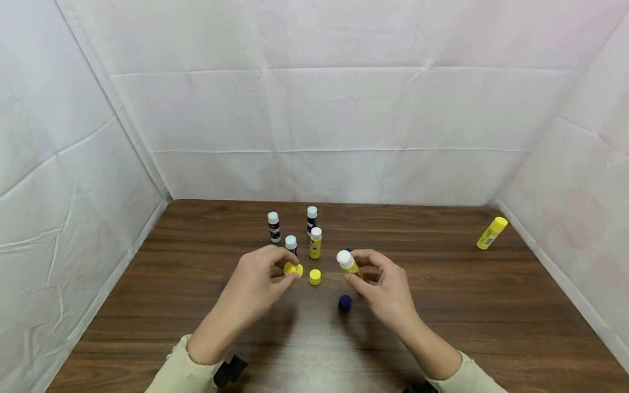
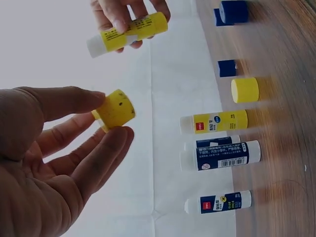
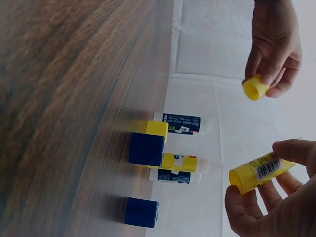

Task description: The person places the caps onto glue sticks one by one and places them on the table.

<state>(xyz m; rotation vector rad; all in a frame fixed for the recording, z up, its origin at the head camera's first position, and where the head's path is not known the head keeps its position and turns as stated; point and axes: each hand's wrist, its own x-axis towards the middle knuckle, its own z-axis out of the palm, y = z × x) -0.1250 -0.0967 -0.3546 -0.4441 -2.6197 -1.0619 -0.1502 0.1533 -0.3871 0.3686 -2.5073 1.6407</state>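
My left hand [image 1: 257, 278] pinches a yellow cap [image 2: 117, 109] between thumb and fingers, its hollow end showing in the right wrist view. In my right hand [image 1: 390, 284] is a yellow glue stick [image 3: 261, 172] with a white top, gripped along its barrel and held tilted above the table. Another yellow cap [image 1: 315, 277] stands on the table between the hands, and a dark blue cap [image 1: 345, 303] sits nearer the front. Just beyond the hands stands an uncapped yellow glue stick [image 1: 315, 243]. Part of a second blue cap [image 1: 349, 250] shows behind the right fingers.
Three navy glue sticks with pale tops stand farther back: one at left [image 1: 274, 227], one at the rear [image 1: 312, 219], and one partly hidden by the left hand [image 1: 291, 244]. A yellow glue stick [image 1: 492, 233] stands far right. White cloth walls [image 1: 339, 109] enclose the wooden table [image 1: 442, 327].
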